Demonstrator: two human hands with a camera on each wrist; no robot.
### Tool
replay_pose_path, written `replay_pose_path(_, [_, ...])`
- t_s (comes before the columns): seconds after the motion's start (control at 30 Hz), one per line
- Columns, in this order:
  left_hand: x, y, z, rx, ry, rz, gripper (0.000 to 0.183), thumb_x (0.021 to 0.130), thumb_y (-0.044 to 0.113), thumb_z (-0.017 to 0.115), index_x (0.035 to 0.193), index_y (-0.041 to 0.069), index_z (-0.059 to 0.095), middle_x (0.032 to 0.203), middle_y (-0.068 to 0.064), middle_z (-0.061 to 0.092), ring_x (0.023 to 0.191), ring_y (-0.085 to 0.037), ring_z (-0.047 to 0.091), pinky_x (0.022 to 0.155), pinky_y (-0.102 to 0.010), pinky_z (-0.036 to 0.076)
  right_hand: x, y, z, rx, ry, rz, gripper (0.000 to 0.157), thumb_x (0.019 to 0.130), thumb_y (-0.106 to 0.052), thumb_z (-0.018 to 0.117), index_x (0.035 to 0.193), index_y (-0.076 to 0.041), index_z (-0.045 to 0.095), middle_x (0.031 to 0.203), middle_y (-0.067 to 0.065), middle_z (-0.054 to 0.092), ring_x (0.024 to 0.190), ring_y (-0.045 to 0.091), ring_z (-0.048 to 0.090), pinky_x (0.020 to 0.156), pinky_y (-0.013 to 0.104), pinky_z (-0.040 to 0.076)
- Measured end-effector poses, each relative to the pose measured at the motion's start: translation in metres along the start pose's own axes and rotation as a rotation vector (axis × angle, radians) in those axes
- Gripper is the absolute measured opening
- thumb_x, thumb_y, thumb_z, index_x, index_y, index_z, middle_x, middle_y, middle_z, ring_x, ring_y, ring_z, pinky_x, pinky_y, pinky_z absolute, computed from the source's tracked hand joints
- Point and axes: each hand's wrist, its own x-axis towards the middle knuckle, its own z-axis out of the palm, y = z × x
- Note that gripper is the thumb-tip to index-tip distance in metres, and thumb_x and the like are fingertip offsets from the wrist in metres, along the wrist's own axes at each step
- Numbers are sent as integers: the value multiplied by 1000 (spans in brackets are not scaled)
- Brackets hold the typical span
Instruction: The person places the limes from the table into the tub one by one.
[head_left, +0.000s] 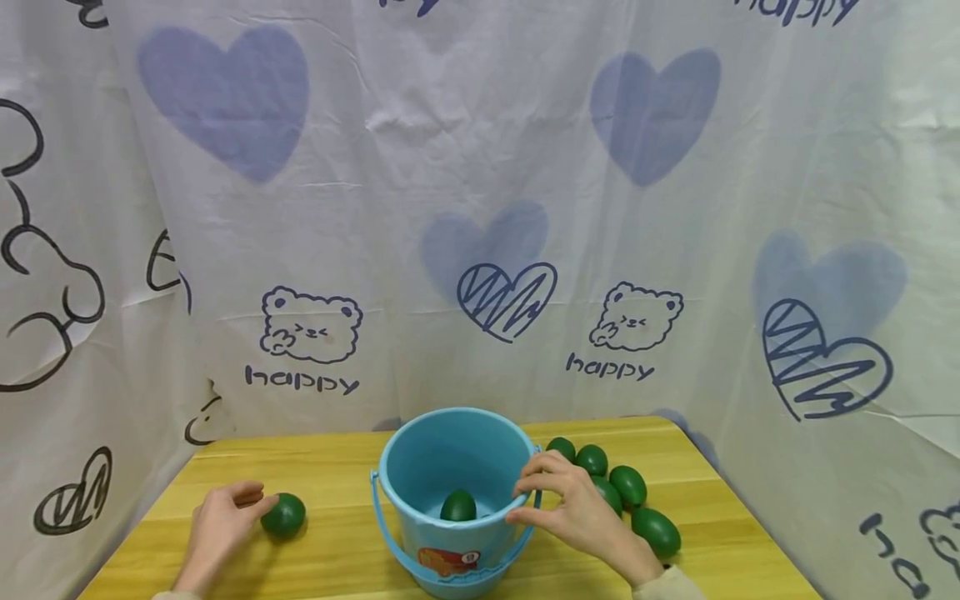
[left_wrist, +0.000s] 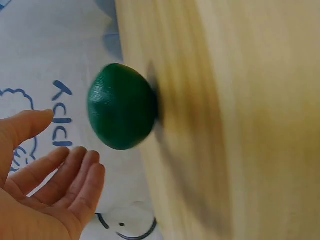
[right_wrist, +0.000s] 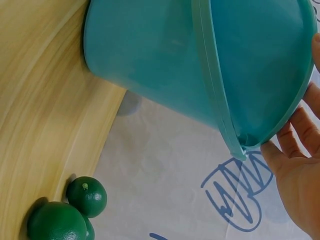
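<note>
A blue bucket stands at the middle of the table with one dark green, egg-shaped fruit inside. At its right rim is my right hand, thumb and fingers holding the edge; the right wrist view shows the fingers along the rim of the bucket. On the left, my left hand is beside another dark green fruit. Seen from the left wrist, the thumb and loosely bent fingers of the left hand are apart from that fruit.
Several more green fruits lie in a group right of the bucket, partly behind my right hand. The bucket's handle hangs down in front. Printed cloth surrounds the wooden table at the back and sides.
</note>
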Motion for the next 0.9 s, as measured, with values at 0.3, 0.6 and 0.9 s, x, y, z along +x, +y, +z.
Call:
replay_pose_path(0.3, [5, -14, 0, 62, -79, -52, 94, 83, 63, 67, 132, -15, 50, 129, -35, 54, 115, -51, 52, 90, -59, 50, 1, -1, 0, 9, 1, -7, 16, 78, -38, 79, 89, -30, 73, 97, -13, 64, 98, 8, 56, 84, 30, 55])
replay_pose_path(0.6, [11, -24, 7, -16, -205, -139, 104, 79, 72, 63, 128, -19, 48, 126, -41, 51, 110, -51, 52, 86, -53, 53, -1, -2, 0, 21, 3, 1, 15, 78, -38, 79, 90, -31, 72, 97, -13, 64, 97, 9, 56, 83, 30, 54])
replay_pose_path(0.9, [12, -23, 15, -139, -195, -215, 57, 82, 64, 66, 63, 17, 41, 53, 4, 40, 53, -15, 45, 55, -28, 40, 0, 0, -1, 3, -5, 5, 17, 78, -40, 79, 90, -30, 73, 98, -15, 63, 99, 7, 55, 84, 30, 54])
